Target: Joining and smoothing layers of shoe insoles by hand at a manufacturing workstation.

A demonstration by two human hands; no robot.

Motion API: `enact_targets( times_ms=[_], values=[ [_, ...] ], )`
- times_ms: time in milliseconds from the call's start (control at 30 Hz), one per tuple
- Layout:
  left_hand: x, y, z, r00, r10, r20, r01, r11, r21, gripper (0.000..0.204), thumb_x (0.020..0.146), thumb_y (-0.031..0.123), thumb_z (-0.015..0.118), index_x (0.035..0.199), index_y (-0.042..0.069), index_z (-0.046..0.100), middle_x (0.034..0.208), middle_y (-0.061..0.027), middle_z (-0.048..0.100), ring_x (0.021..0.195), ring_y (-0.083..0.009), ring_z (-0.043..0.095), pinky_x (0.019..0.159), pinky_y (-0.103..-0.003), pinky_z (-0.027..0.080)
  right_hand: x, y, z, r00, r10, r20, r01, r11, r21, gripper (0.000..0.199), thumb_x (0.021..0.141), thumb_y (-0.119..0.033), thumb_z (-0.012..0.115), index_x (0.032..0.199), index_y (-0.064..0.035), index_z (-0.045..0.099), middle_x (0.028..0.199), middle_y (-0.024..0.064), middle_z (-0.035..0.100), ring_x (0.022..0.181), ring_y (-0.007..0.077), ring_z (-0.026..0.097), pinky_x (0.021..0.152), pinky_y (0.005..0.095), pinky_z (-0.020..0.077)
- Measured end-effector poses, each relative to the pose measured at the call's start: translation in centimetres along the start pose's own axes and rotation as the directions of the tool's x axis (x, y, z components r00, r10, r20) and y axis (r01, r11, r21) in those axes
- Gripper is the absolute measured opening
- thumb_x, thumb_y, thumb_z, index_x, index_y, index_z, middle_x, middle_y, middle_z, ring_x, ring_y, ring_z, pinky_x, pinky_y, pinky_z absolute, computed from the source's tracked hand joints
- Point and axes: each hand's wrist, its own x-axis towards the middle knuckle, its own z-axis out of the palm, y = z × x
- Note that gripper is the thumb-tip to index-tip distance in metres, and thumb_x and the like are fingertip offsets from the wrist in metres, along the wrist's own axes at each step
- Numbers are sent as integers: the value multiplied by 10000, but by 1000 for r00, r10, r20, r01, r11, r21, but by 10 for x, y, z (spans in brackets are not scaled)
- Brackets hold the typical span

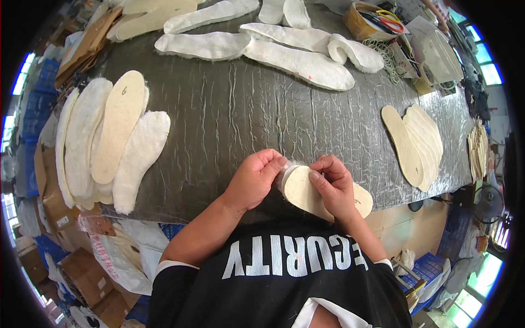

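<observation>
Insole (303, 191) is being held at the near edge of the worktop (246, 109); the left hand (250, 179) is pinching fleece (286, 170) at its left end, the right hand (337, 188) is pinching its far side; white insoles (301, 66) are lying toward the far edge

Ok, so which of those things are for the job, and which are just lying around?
Probably for the job:
the insole in the person's hands
the insole pile on the left
the cream insoles on the right
the fluffy insoles at the back

Probably just lying around:
the clear plastic tub
the fan
</observation>
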Motion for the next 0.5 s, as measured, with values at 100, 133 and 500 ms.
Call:
enact_targets(
  times_ms=[100,133,500],
  values=[
    [1,-1,-1,1000,-9,19,10,1000,-25,167,997,151,506,946,17,591,841,-9,616,729,-47,568,644,-197,468,0,2,-1,1000,-5,4,5,1000,27,76,897,-54,640,966,-34,614,883,-19,576,830,72,509,788,231,420],
    [2,-1,-2,1000,-8,19,9,1000,-25,167,997,151,506,946,17,591,841,-9,616,729,-47,568,644,-197,468,0,3,-1,1000,-5,5,5,1000,26,76,897,-54,640,966,-34,614,883,-19,576,830,72,509,788,231,420],
    [2,2,3,999,-22,50,26,996,-80,162,998,146,505,962,11,586,862,-28,629,751,-75,597,672,-221,495,2,7,-3,999,-44,8,43,997,67,67,891,-12,627,953,-35,613,871,-19,538,827,76,483,782,230,400]
  ],
)
